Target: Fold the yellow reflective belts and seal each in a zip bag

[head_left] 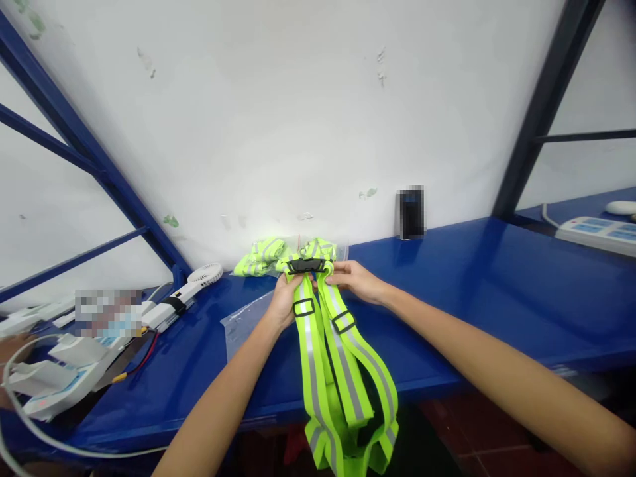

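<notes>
Both hands hold a neon-yellow reflective vest [311,358] made of straps with silver stripes. Its black buckle [307,265] sits at the top between the hands and looks fastened. My left hand [287,299] is closed on the left strap just below the buckle, thumb on top. The right strap is pinched in the fingers of my right hand [355,281]. Black strap adjusters [304,307] lie lower on the straps, and the loops hang down past the table's front edge. Behind the buckle, more folded yellow reflective straps [261,257] lie in clear plastic against the wall.
A clear plastic bag [246,324] lies flat on the blue table [437,298], left of the vest. At the left are a white handheld fan [203,275] and a power strip [69,381] with plugs and cables. A dark box-like object [411,215] stands by the wall.
</notes>
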`<state>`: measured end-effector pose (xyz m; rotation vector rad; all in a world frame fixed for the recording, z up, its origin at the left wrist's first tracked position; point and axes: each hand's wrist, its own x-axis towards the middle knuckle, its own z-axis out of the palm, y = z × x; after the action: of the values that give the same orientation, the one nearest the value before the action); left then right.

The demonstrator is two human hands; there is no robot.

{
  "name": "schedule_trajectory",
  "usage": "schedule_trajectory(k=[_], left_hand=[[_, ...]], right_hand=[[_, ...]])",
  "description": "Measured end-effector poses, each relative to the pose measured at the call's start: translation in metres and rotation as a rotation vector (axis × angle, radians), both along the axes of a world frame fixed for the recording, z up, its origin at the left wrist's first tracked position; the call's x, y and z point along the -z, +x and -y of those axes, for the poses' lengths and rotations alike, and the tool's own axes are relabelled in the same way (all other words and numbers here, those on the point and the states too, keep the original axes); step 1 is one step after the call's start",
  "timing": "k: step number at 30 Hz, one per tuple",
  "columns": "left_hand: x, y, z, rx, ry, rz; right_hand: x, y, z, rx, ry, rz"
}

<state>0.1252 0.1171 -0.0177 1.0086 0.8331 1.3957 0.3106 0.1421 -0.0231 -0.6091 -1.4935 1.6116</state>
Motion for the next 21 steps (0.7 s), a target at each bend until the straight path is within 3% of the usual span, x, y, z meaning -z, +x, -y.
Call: schedule_trajectory(k=[8, 12, 16, 21], left_hand=[[0.005, 0.003, 0.002, 0.120, 0.036, -0.190], [0.003, 0.001, 0.003, 0.188, -0.011, -0.088], [0.007, 0.002, 0.001, 0.042, -0.099, -0.014], [0.018, 0.001, -0.006, -0.082, 0.000, -0.110]], right_hand=[[0.007, -0.015, 0.009, -0.011, -0.045, -0.139], [0.006, -0.018, 0.011, 0.049, -0.003, -0.175], [0.007, -0.019, 0.009, 0.215, 0.030, -0.099], [0.008, -0.019, 0.007, 0.311, 0.094, -0.019]])
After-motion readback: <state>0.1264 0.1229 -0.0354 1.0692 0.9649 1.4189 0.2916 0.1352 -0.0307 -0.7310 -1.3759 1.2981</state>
